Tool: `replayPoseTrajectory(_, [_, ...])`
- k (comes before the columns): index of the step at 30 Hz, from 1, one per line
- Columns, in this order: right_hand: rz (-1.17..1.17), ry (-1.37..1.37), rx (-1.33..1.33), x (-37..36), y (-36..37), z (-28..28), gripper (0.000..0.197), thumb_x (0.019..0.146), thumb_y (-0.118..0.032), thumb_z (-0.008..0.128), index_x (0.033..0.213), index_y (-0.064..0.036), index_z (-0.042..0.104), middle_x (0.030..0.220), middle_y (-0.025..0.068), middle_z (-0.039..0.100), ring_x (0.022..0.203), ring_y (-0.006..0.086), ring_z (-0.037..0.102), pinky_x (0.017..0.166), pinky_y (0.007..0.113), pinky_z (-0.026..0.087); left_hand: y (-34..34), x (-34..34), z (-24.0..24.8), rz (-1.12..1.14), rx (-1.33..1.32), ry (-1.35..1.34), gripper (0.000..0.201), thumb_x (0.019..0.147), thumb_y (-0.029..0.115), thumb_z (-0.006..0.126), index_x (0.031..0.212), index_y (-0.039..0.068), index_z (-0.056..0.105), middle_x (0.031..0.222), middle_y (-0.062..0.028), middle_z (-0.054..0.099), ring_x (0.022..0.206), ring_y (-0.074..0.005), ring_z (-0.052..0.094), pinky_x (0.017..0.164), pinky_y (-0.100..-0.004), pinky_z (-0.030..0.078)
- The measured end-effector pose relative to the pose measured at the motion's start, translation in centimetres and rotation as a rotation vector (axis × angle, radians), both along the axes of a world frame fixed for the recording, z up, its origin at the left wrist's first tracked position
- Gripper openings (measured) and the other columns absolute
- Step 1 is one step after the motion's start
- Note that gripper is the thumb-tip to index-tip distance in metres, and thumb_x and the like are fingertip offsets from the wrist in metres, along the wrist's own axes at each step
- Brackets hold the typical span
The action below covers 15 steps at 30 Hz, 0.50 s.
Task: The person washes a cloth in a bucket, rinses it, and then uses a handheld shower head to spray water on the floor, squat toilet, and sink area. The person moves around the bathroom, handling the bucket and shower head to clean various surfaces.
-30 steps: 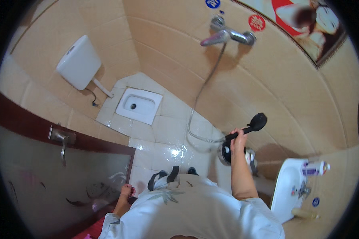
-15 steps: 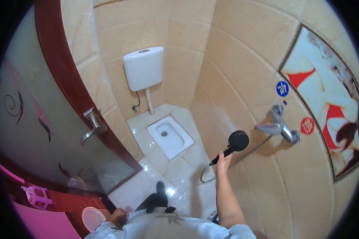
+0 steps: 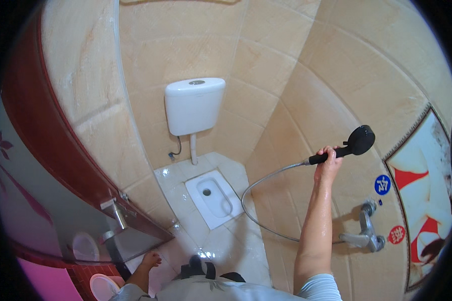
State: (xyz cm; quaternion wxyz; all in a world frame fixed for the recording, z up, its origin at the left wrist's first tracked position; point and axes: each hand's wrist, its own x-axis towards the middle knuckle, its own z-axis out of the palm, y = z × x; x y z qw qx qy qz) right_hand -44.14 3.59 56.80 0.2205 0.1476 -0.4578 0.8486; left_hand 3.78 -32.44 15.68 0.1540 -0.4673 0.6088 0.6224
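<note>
A black shower head (image 3: 361, 140) is raised beside the right-hand tiled wall, its handle in the closed fingers of my right hand (image 3: 328, 159). From the handle's end a silver metal hose (image 3: 245, 204) loops down and runs back behind my forearm toward the chrome mixer tap (image 3: 366, 232) on that wall. My right forearm looks wet. Low on the left, near the door's lower corner, my left hand (image 3: 151, 260) hangs with loosely bent fingers and nothing visible in it.
A white squat toilet (image 3: 210, 193) is set into the wet tiled floor (image 3: 243, 251), below a white cistern (image 3: 194, 108). On the left stands a red-framed glass door (image 3: 60, 200) with a metal handle (image 3: 116, 214). A pale bucket (image 3: 103, 287) sits beyond it.
My right hand has lifted the shower head up and to the right, and the hose now hangs in a wider loop. My view has shifted; my left hand is farther forward.
</note>
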Motion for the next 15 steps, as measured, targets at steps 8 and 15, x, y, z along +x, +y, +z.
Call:
replayPoseTrajectory(8, [0.179,-0.031,0.074,-8.5,-8.2,1.9,0.019,0.072,-0.001,0.049,0.087,-0.0052,0.037,0.068,0.0051,0.043,0.053,0.0149,0.046,0.050,0.027,0.041,1.1,1.4,1.1,0.282,-0.025,-0.030,0.011,0.083,0.009,0.041,0.091,0.005,0.047,0.075,-0.0105,0.060,0.059,-0.0196,0.059,0.049,-0.0305,0.048])
replayPoseTrajectory(15, [0.533,-0.154,0.453,-10.5,-16.7,-2.4,0.015,0.070,-0.004,0.046,0.083,-0.0055,0.039,0.057,0.0043,0.045,0.047,0.0131,0.046,0.045,0.026,0.039,9.5,11.6,-1.8,-0.611,-0.454,-0.435,0.032,0.077,0.033,0.049,0.085,0.004,0.061,0.087,-0.0160,0.061,0.072,-0.0292,0.061,0.063,-0.0361,0.050])
